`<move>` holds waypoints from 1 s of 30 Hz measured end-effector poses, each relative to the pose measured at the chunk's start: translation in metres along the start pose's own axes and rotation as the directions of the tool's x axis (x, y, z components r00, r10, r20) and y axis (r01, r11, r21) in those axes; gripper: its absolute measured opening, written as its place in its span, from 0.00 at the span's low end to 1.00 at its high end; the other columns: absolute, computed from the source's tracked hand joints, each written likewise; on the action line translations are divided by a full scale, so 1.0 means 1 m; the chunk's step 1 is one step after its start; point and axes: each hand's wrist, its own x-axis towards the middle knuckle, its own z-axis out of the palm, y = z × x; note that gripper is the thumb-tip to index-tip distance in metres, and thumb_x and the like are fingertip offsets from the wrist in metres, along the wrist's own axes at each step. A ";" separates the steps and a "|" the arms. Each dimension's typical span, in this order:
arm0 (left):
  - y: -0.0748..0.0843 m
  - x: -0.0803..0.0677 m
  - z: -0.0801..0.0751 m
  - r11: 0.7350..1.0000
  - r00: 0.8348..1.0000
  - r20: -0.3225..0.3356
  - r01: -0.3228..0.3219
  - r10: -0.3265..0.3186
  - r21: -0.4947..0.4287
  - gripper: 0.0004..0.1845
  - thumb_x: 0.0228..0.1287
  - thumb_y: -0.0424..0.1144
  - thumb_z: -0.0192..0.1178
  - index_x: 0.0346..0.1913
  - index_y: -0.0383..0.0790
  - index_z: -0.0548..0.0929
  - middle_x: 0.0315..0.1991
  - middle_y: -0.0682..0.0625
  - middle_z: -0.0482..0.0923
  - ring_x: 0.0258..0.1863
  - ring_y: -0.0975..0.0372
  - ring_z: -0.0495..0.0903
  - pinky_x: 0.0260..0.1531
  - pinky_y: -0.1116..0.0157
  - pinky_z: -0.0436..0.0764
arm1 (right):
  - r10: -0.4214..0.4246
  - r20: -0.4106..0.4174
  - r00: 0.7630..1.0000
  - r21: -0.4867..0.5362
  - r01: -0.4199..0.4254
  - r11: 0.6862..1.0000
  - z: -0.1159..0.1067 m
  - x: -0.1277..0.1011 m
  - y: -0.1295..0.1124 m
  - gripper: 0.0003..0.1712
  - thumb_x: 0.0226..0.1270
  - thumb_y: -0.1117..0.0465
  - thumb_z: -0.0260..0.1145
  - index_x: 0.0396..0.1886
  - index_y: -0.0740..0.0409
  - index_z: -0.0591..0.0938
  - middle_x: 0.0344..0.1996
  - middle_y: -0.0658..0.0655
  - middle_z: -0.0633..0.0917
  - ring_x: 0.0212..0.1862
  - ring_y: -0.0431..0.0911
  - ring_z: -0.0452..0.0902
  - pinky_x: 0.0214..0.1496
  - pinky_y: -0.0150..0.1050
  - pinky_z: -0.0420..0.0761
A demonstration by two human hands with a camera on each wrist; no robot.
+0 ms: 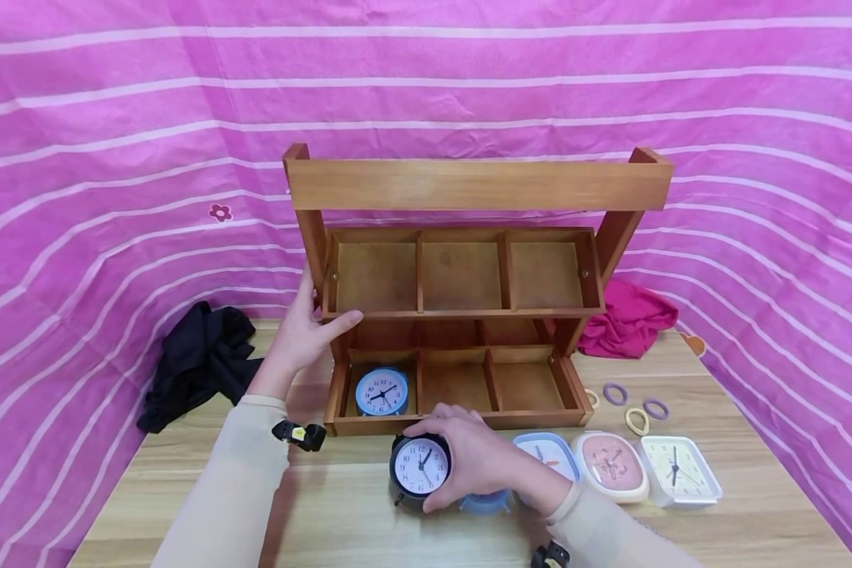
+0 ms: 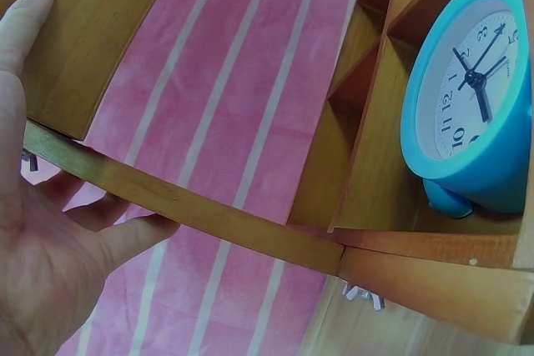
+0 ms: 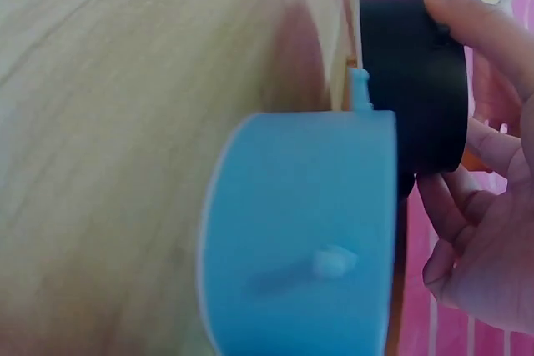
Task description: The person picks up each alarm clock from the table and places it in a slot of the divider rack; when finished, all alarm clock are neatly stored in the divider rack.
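Note:
My left hand (image 1: 314,319) grips the left end of the upper tray of a wooden two-tier shelf (image 1: 468,185); its thumb (image 2: 125,238) lies under the tray's front rail (image 2: 209,216). My right hand (image 1: 463,456) holds a black round alarm clock (image 1: 420,467) upright on the table, just in front of the lower tray. In the right wrist view my fingers (image 3: 488,27) wrap the black clock (image 3: 413,81). A blue round clock (image 1: 381,391) stands in the lower tray's left compartment (image 2: 471,97). The other compartments show bare wood.
A second blue round clock (image 1: 484,502) (image 3: 309,239) sits under my right hand. To its right lie a blue-rimmed clock (image 1: 548,456), a pink clock (image 1: 612,465) and a white clock (image 1: 680,469). Hair rings (image 1: 637,420), black cloth (image 1: 199,359) and magenta cloth (image 1: 628,315) flank the shelf.

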 end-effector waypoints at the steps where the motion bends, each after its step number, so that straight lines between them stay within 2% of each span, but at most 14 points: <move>1: 0.000 0.000 0.000 1.000 1.000 0.000 -0.001 0.001 -0.001 0.56 0.65 0.50 0.73 0.81 0.79 0.42 0.81 0.48 0.57 0.74 0.43 0.66 0.64 0.36 0.74 | -0.005 -0.001 1.000 0.010 0.005 1.000 -0.002 0.000 0.000 0.50 0.37 0.41 0.91 0.65 0.40 0.83 0.46 0.38 0.78 0.55 0.40 0.71 0.58 0.46 0.71; 6: 0.001 0.000 0.001 1.000 1.000 0.007 -0.002 0.002 -0.004 0.57 0.66 0.48 0.74 0.82 0.78 0.41 0.81 0.48 0.56 0.74 0.43 0.67 0.64 0.36 0.74 | -0.026 -0.005 1.000 0.042 0.027 0.999 -0.016 -0.001 -0.002 0.50 0.38 0.40 0.90 0.67 0.40 0.82 0.46 0.38 0.77 0.55 0.40 0.70 0.55 0.43 0.75; 10: 0.004 0.001 0.002 1.000 1.000 0.016 0.005 -0.005 -0.007 0.58 0.67 0.45 0.73 0.83 0.75 0.40 0.81 0.47 0.56 0.74 0.42 0.66 0.65 0.36 0.74 | -0.031 -0.003 1.000 0.082 0.031 0.996 -0.029 -0.001 -0.003 0.50 0.39 0.42 0.90 0.67 0.40 0.82 0.46 0.40 0.77 0.55 0.41 0.70 0.55 0.42 0.79; 11: 0.008 -0.001 0.002 1.000 1.000 0.018 0.006 -0.006 -0.009 0.58 0.67 0.44 0.72 0.83 0.74 0.39 0.81 0.45 0.55 0.75 0.42 0.66 0.65 0.36 0.74 | -0.032 -0.006 0.999 0.101 0.032 0.994 -0.032 0.000 -0.003 0.49 0.39 0.43 0.91 0.67 0.40 0.83 0.46 0.40 0.77 0.55 0.41 0.70 0.55 0.42 0.80; 16: 0.007 -0.002 0.001 1.000 1.000 0.010 0.006 -0.006 0.002 0.57 0.67 0.45 0.72 0.83 0.75 0.40 0.81 0.45 0.56 0.75 0.42 0.66 0.65 0.35 0.73 | -0.032 -0.029 0.999 0.153 0.036 0.988 -0.043 0.006 0.004 0.49 0.40 0.47 0.91 0.67 0.43 0.83 0.45 0.42 0.77 0.55 0.42 0.69 0.56 0.43 0.79; 18: 0.002 0.000 0.001 1.000 1.000 0.007 0.000 0.000 0.002 0.57 0.66 0.48 0.73 0.82 0.78 0.41 0.81 0.47 0.57 0.74 0.43 0.67 0.64 0.36 0.74 | -0.029 -0.044 0.999 0.142 0.035 0.989 -0.047 0.008 0.008 0.49 0.40 0.47 0.91 0.68 0.44 0.83 0.45 0.43 0.77 0.55 0.43 0.70 0.55 0.43 0.80; 25: 0.004 -0.001 0.000 1.000 1.000 0.013 -0.004 0.005 -0.017 0.59 0.66 0.45 0.74 0.82 0.76 0.39 0.81 0.46 0.56 0.73 0.42 0.67 0.66 0.35 0.73 | -0.019 -0.075 0.997 0.039 0.022 0.999 -0.064 0.016 0.025 0.49 0.43 0.44 0.89 0.69 0.46 0.81 0.49 0.47 0.79 0.54 0.44 0.74 0.57 0.46 0.83; 30: 0.002 -0.001 0.000 1.000 1.000 0.011 0.004 -0.004 -0.010 0.58 0.66 0.47 0.74 0.82 0.78 0.40 0.81 0.47 0.56 0.74 0.42 0.67 0.65 0.36 0.73 | 0.017 -0.086 0.996 0.001 -0.017 1.000 -0.076 0.024 0.039 0.48 0.43 0.47 0.89 0.68 0.45 0.82 0.52 0.50 0.80 0.54 0.46 0.75 0.59 0.49 0.84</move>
